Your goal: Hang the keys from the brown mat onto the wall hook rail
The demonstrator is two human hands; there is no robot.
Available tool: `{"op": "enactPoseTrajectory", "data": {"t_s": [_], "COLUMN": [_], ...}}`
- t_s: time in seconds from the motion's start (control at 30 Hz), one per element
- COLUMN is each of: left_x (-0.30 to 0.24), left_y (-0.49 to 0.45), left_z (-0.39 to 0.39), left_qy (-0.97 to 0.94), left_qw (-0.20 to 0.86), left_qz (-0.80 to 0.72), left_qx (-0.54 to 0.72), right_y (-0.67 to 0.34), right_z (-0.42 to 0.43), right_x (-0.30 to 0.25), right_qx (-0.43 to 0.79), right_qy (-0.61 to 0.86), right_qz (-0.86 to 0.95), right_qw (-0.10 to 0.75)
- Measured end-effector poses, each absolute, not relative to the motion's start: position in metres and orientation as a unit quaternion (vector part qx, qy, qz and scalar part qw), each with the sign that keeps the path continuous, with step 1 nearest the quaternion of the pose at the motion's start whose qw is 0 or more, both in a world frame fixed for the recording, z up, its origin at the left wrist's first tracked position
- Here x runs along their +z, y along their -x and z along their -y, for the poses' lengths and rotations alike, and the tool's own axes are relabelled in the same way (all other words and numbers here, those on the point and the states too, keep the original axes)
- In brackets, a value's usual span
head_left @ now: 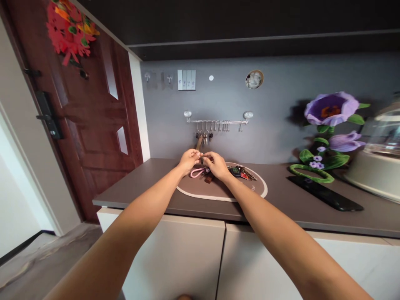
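Over the back of the oval mat (218,197), my left hand (189,161) and my right hand (216,163) meet, fingertips pinched. Between them is a small dark key ring (201,159); its details are mostly hidden by the fingers. A brown strap (199,143) hangs just above my left fingers among the keys (205,138) on the hook rail (217,121). Below my hands lie a pink loop strap (196,172) and a brown tag (209,178). Right of my right hand are a black car key fob (235,171) and more keys (248,173).
The mat lies on a brown countertop (156,183) above white cabinet doors (175,250). A purple flower ornament (331,110), a black phone-like slab (325,193) and a domed appliance (375,166) stand at right. A dark shelf (250,25) overhangs. A red-brown door (90,112) is at left.
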State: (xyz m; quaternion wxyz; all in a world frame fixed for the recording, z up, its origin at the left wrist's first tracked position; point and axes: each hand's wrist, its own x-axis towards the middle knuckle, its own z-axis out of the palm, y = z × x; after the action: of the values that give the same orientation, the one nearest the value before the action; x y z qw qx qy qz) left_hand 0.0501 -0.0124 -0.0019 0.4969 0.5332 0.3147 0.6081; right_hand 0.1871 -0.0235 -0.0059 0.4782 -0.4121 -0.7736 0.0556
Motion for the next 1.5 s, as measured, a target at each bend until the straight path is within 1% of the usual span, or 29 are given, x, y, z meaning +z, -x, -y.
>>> {"op": "enactPoseTrajectory", "data": {"t_s": [0.2, 0.53, 0.6, 0.73, 0.8, 0.93, 1.13, 1.3, 1.5], "left_x": [-0.005, -0.010, -0.011, -0.014, -0.015, -0.017, -0.017, -0.016, -0.015], "left_y": [-0.052, -0.057, -0.058, -0.058, -0.057, -0.057, -0.058, -0.057, -0.055], "left_z": [0.011, 0.011, 0.010, 0.010, 0.010, 0.011, 0.010, 0.010, 0.011], "left_qy": [-0.562, -0.625, -0.642, -0.713, -0.743, -0.775, -0.785, -0.790, -0.799], "left_qw": [0.498, 0.427, 0.386, 0.210, 0.143, 0.093, 0.063, 0.047, 0.018], "left_qz": [-0.281, -0.286, -0.316, -0.390, -0.404, -0.411, -0.425, -0.427, -0.434], "left_qx": [0.598, 0.587, 0.582, 0.543, 0.514, 0.470, 0.447, 0.436, 0.416], "right_y": [-0.187, -0.191, -0.192, -0.195, -0.196, -0.197, -0.198, -0.194, -0.189], "right_z": [0.023, 0.019, 0.018, 0.014, 0.014, 0.015, 0.006, -0.013, -0.047], "right_x": [-0.007, -0.008, -0.008, -0.010, -0.010, -0.001, 0.041, 0.068, 0.077], "right_qx": [0.057, 0.123, 0.139, 0.171, 0.201, 0.283, 0.365, 0.329, 0.275], "right_qy": [0.411, 0.402, 0.401, 0.402, 0.394, 0.386, 0.380, 0.405, 0.450], "right_qz": [0.758, 0.720, 0.704, 0.662, 0.635, 0.558, 0.473, 0.484, 0.491], "right_qw": [0.504, 0.553, 0.569, 0.609, 0.633, 0.678, 0.706, 0.702, 0.693]}}
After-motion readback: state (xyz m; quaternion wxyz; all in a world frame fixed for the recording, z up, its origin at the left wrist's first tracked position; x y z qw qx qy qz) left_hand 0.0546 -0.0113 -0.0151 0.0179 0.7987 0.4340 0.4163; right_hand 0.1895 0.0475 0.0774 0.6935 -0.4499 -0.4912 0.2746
